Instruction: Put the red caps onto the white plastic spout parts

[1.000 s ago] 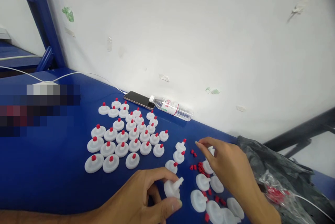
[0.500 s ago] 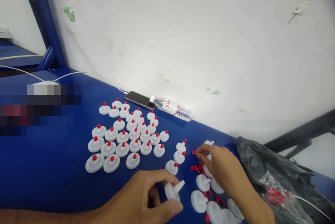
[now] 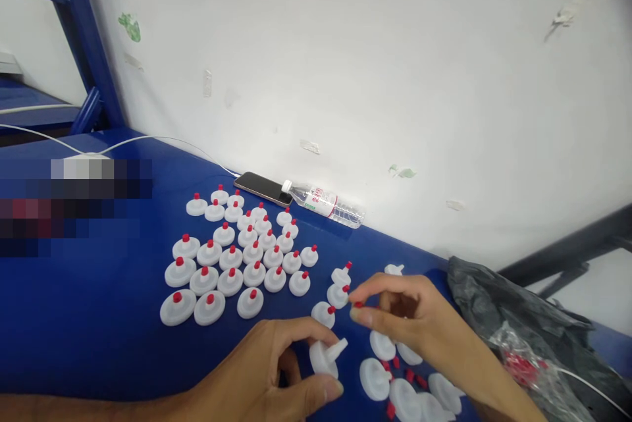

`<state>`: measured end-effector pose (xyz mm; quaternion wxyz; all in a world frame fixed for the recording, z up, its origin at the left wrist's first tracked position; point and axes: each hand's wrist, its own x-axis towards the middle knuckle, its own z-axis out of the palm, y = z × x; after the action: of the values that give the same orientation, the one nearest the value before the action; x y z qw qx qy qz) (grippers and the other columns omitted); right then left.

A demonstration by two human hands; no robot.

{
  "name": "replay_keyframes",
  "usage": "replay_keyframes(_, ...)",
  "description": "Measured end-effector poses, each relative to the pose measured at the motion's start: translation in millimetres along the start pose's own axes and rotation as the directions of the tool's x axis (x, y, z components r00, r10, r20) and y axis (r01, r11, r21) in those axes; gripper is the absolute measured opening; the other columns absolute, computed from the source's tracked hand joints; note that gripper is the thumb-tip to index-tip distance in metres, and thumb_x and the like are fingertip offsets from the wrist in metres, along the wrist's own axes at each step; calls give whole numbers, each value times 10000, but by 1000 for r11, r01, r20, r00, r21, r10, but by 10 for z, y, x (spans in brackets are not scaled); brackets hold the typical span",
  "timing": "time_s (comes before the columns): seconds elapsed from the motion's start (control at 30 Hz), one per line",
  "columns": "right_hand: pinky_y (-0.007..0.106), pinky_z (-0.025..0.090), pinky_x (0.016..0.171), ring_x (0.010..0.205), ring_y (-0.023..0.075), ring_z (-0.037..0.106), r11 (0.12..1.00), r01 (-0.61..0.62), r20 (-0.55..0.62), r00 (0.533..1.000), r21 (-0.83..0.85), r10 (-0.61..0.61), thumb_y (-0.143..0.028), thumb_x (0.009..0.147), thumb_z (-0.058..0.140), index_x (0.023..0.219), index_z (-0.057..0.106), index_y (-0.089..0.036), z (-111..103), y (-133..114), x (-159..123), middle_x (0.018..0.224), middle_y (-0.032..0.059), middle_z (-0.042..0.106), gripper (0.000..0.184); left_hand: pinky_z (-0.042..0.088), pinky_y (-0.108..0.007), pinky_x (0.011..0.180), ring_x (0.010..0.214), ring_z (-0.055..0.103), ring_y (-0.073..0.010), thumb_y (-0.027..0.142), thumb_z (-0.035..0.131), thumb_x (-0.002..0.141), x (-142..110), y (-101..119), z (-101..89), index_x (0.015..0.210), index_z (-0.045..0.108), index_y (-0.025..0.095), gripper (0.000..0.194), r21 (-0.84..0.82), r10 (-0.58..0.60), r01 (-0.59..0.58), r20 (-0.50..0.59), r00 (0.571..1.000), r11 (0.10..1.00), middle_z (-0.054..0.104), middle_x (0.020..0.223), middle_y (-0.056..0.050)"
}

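Blue table (image 3: 108, 323) — red-tipped white discs (image 3: 230, 284), phone (image 3: 261, 188), bottle (image 3: 323, 203)

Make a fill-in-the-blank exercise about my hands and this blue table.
Your left hand holds a round white plastic disc with ____ cap on its narrow spout.
Your right hand pinches a small plastic cap coloured ____.
The clear plastic bottle lies on its ____.
A thin ____ cable runs to the flat black-screened phone.

Missing words: no; red; side; white.
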<state>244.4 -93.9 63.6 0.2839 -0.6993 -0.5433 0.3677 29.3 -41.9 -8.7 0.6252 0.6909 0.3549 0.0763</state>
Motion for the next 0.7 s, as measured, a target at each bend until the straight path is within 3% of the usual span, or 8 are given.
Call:
replay_keyframes(0.17, 193, 301, 417, 407, 74, 455, 998, -58, 192, 980, 40, 49, -398, 732, 835, 832, 778, -215, 115, -1, 8, 477, -64, 529, 217, 388, -204, 535, 565, 583, -130, 563, 664, 836, 47, -49, -5, 1283, 585, 213, 573, -28, 24, -22, 46, 999, 999, 596, 612, 59)
replay_keyframes(0.33, 187, 310, 437, 462, 71, 454, 999, -25, 135, 991, 21, 22, -382, 698, 862, 780, 775, -211, 137, 40, 22, 551, -57, 583, 208, 411, -214, 545, 556, 605, -123, 551, 670, 852, 82, -140, 8, 1360, 541, 221, 619, -99, 30, -29, 8, 1000, 995, 588, 662, 65)
replay_keyframes(0.5, 216, 313, 479, 485, 86, 414, 982, 50, 94, 995, -184, -33, -377, 787, 788, 763, 748, -209, 159, -3, -14, 520, -73, 502, 174, 432, -231, 543, 554, 593, -133, 486, 759, 803, 114, -246, 15, 1427, 495, 220, 728, -140, 33, -39, -47, 998, 989, 583, 637, 71)
replay_keyframes(0.6, 229, 339, 523, 557, 112, 464, 922, 139, 88, 989, -362, -115, -368, 909, 646, 724, 676, -210, 217, -44, -60, 577, -56, 513, 246, 446, -245, 580, 621, 583, -141, 517, 728, 822, 104, -250, 23, 1359, 569, 211, 638, -99, 71, -79, -83, 994, 992, 603, 712, 40)
replay_keyframes(0.7, 241, 412, 603, 625, 139, 554, 822, 275, 84, 959, -499, -269, -346, 1009, 464, 694, 598, -227, 311, -36, -86, 635, -37, 578, 363, 436, -245, 605, 659, 559, -137, 525, 635, 896, 74, -183, 13, 1254, 639, 221, 470, -47, 133, -136, -49, 990, 990, 611, 752, 27)
